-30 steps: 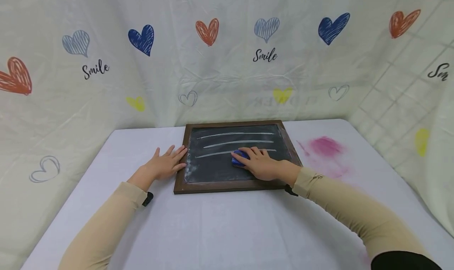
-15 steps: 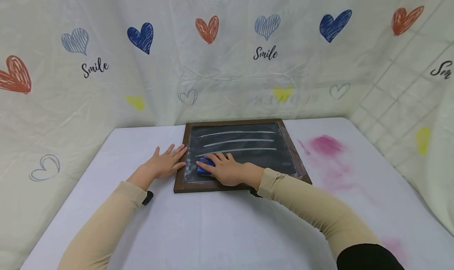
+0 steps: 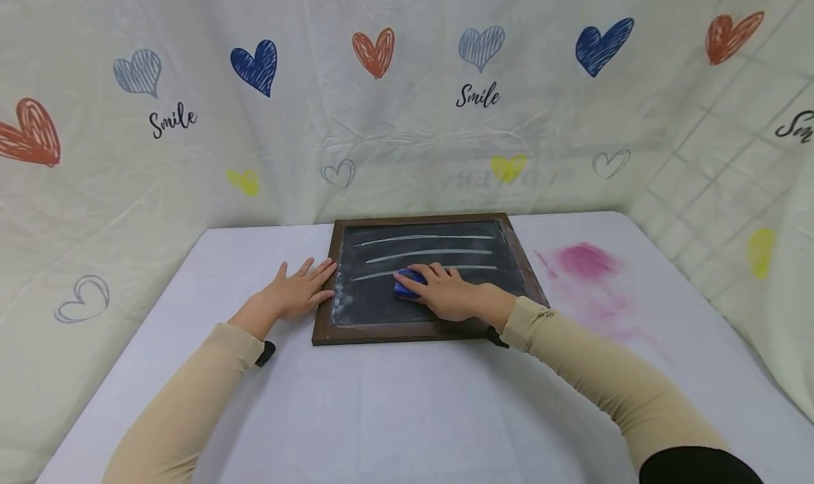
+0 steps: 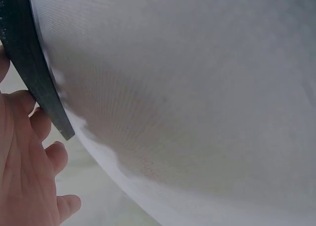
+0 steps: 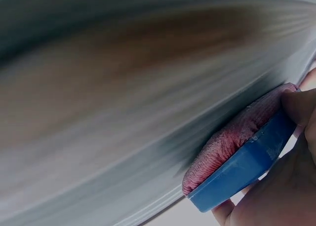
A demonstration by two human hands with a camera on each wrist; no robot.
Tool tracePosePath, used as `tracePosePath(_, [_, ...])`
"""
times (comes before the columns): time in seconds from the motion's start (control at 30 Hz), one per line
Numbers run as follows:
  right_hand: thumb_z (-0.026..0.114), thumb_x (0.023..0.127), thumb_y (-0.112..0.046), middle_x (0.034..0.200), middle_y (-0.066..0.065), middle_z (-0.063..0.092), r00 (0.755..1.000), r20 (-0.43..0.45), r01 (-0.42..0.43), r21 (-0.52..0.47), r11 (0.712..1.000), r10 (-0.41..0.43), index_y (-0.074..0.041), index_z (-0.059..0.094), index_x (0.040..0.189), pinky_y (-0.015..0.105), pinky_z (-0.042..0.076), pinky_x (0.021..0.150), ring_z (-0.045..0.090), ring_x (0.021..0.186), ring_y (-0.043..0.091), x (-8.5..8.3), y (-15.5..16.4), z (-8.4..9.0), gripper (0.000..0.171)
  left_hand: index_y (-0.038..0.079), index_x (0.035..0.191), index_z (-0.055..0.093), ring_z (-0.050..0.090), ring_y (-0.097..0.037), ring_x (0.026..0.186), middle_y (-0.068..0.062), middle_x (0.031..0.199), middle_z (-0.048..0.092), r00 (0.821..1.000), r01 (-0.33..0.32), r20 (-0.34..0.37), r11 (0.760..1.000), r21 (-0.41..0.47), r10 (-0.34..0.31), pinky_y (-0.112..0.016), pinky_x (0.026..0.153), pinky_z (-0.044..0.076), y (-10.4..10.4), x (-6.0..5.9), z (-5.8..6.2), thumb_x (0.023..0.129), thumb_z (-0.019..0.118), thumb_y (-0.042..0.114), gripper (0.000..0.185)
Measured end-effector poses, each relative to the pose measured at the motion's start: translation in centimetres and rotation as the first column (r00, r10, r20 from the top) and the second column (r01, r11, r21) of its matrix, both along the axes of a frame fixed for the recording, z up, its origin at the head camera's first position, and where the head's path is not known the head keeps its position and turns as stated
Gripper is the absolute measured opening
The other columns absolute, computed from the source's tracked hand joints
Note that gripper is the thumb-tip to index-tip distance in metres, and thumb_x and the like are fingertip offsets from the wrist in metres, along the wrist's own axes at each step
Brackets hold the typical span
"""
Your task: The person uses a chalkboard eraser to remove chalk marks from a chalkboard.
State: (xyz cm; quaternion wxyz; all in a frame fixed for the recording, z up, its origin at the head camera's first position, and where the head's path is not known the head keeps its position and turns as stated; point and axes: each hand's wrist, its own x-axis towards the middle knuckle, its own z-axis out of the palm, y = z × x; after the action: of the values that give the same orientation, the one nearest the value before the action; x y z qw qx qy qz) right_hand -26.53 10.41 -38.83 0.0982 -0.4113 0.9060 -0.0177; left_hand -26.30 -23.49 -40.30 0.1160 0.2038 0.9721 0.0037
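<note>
A small blackboard in a brown wooden frame lies on the table, with three white chalk lines across its upper part. My right hand grips a blue chalkboard eraser over the board, just under the lowest line. In the right wrist view the eraser shows a blue back and a reddish felt pad, the pad turned to the board and fingers curled round its sides. My left hand lies spread at the board's left edge, fingertips on the wooden frame, as the left wrist view also shows.
A white cloth covers the table. Pink stains mark it right of the board. Behind stands a pale curtain printed with hearts and the word Smile.
With the eraser, my right hand swept left to the board's lower left, then came back right toward the middle. My left hand stayed at the frame. The chalk lines look the same.
</note>
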Motion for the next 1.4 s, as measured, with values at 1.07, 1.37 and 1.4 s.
tracePosePath(1.07, [0.052, 0.108, -0.018, 0.150, 0.034, 0.029, 0.939, -0.085, 0.321, -0.134, 0.937, -0.334, -0.004, 0.032, 0.159, 0.062, 0.036, 0.087, 0.036, 0.128, 0.055, 0.3, 13.3, -0.1, 0.056, 0.012, 0.166, 0.015, 0.009, -0.039, 0.155, -0.009, 0.171, 0.012, 1.000, 0.001, 0.023, 1.000, -0.009, 0.000, -0.074, 0.115, 0.004, 0.0, 0.1, 0.2, 0.111, 0.036, 0.047, 0.069])
tracePosePath(1.37, [0.045, 0.110, -0.022, 0.151, 0.035, 0.027, 0.895, -0.070, 0.432, -0.110, 0.895, -0.440, -0.004, 0.027, 0.161, 0.063, 0.034, 0.089, 0.031, 0.132, 0.055, -0.6, 13.0, -0.6, 0.057, 0.012, 0.166, 0.015, 0.010, -0.039, 0.155, -0.010, 0.171, 0.012, 1.000, 0.001, 0.021, 1.000, -0.014, -0.001, -0.074, 0.115, 0.004, 0.1, 0.2, 0.4, 0.111, 0.036, 0.047, 0.068])
tracePosePath(1.4, [0.045, 0.110, -0.022, 0.152, 0.035, 0.027, 0.892, -0.071, 0.438, -0.107, 0.893, -0.446, -0.004, 0.027, 0.161, 0.064, 0.034, 0.090, 0.031, 0.132, 0.056, -0.7, 12.9, -0.7, 0.057, 0.012, 0.166, 0.015, 0.009, -0.039, 0.155, -0.009, 0.171, 0.012, 1.000, 0.001, 0.022, 1.000, -0.014, -0.001, -0.074, 0.115, 0.004, 0.1, 0.2, 0.4, 0.111, 0.036, 0.047, 0.068])
